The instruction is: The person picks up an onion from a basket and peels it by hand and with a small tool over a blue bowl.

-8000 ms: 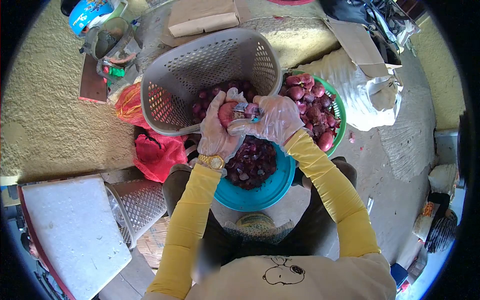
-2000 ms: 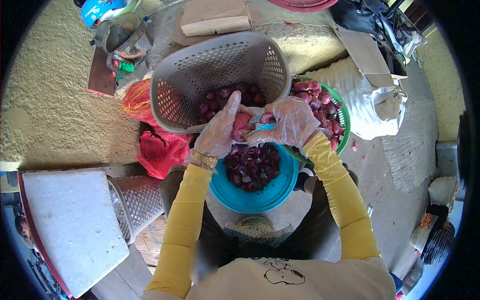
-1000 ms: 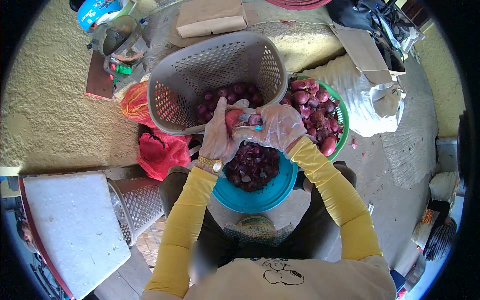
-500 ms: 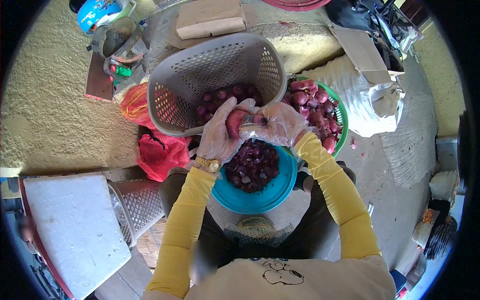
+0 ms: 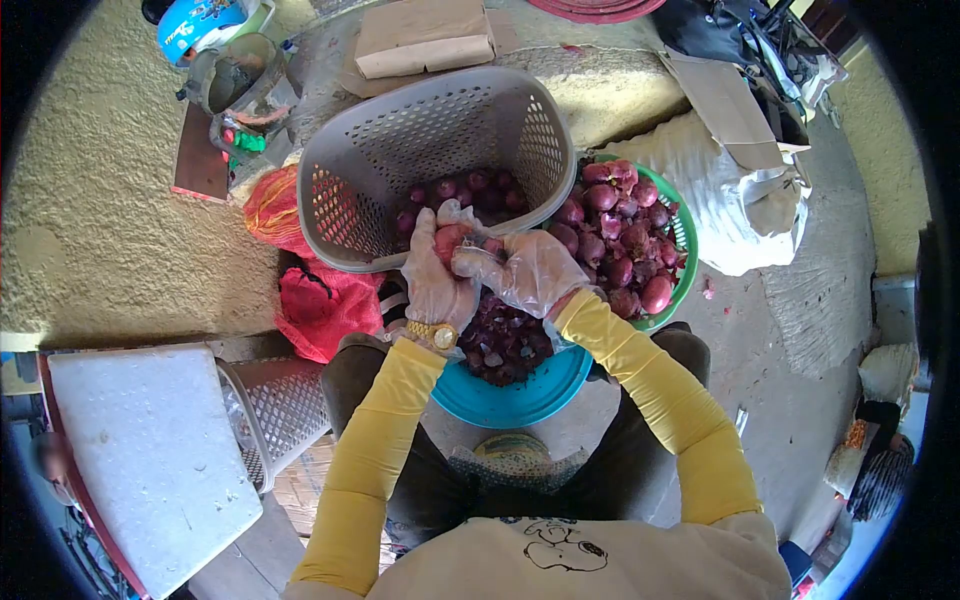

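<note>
In a clear plastic glove, my left hand (image 5: 437,285) is wrapped round a red onion (image 5: 452,242) near the front rim of the grey basket. My right hand (image 5: 530,272), gloved too, is closed against the onion's right side; whatever its fingers grip is hidden. Below both hands is a teal basin (image 5: 510,404) with dark red onion skins (image 5: 495,350) in it. Several red onions (image 5: 480,190) lie at the bottom of the grey perforated basket (image 5: 430,122). To the right, a green basket (image 5: 689,250) is heaped with red onions (image 5: 603,197).
A red mesh sack (image 5: 318,310) lies left of the grey basket. A white foam lid (image 5: 150,450) and a second basket (image 5: 290,410) stand at lower left. Behind the green basket is a white sack (image 5: 690,190). Cardboard (image 5: 425,38) lies at the back. Another person (image 5: 885,465) is far right.
Both hands have shifted slightly left with the onion, and my right hand has dropped a little. More of the green basket's onions now shows, while the basin's upper part is more covered.
</note>
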### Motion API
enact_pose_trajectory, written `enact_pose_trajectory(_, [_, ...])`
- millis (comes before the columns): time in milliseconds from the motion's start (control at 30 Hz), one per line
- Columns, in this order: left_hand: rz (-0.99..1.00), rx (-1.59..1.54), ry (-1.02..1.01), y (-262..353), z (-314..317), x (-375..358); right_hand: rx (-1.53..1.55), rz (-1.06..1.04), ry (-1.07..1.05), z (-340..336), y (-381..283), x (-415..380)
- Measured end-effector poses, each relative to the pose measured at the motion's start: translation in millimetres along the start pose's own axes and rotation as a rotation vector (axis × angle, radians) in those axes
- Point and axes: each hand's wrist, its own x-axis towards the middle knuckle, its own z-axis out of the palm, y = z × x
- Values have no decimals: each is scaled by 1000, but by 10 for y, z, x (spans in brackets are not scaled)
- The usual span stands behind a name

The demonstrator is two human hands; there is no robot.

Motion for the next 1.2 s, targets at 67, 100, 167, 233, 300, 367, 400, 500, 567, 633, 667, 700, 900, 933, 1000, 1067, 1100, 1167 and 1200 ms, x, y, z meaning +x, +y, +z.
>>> enact_pose_trajectory(67, [-1,31,-26,2,-15,45,80,-14,-3,-77,-11,-23])
enact_pose_trajectory(100, [2,62,-54,18,-13,74,159,-32,-7,-129,-27,-21])
enact_pose_trajectory(167, [-78,90,-116,127,71,89,86,-14,-97,-181,214,94])
enact_pose_trajectory(233, [-160,117,-177,179,160,52,14,7,-187,-233,308,124])
enact_pose_trajectory(300, [-216,161,-64,182,212,20,10,-56,-147,-259,338,115])
enact_pose_trajectory(367, [-53,338,-79,15,-243,292,-131,-59,-134,-320,180,72])
enact_pose_trajectory(400, [109,516,-95,7,-207,283,-271,-58,-118,-317,112,46])
enact_pose_trajectory(500, [-79,36,-84,26,-44,145,-303,-104,42,-164,122,16])
enact_pose_trajectory(567, [-40,29,-61,4,-4,75,-279,-77,37,-116,82,12])
enact_pose_trajectory(633, [2,21,-40,0,40,6,-257,-53,32,-42,36,21])
enact_pose_trajectory(667, [32,15,-32,1,64,-34,-163,-33,31,31,32,23])
enact_pose_trajectory(700, [63,10,-23,-4,83,-53,-70,-13,31,56,15,26])
enact_pose_trajectory(900, [6,2,-207,-17,11,135,171,-34,-55,-194,31,36])
enact_pose_trajectory(933, [7,1,-208,22,100,89,70,-22,-148,-207,140,132])
enact_pose_trajectory(1000, [-119,122,-69,92,251,-5,70,-32,-171,-321,190,117])
enact_pose_trajectory(1067, [-150,126,-66,78,175,9,53,-77,-115,-330,178,84])
enact_pose_trajectory(1100, [-180,130,-61,61,115,32,53,-77,-115,-320,154,73])
enact_pose_trajectory(1167, [-45,258,-82,-51,-146,167,-241,-88,-75,-287,81,64])
enact_pose_trajectory(1200, [91,386,-103,-47,-91,144,-240,-90,-75,-256,69,67])
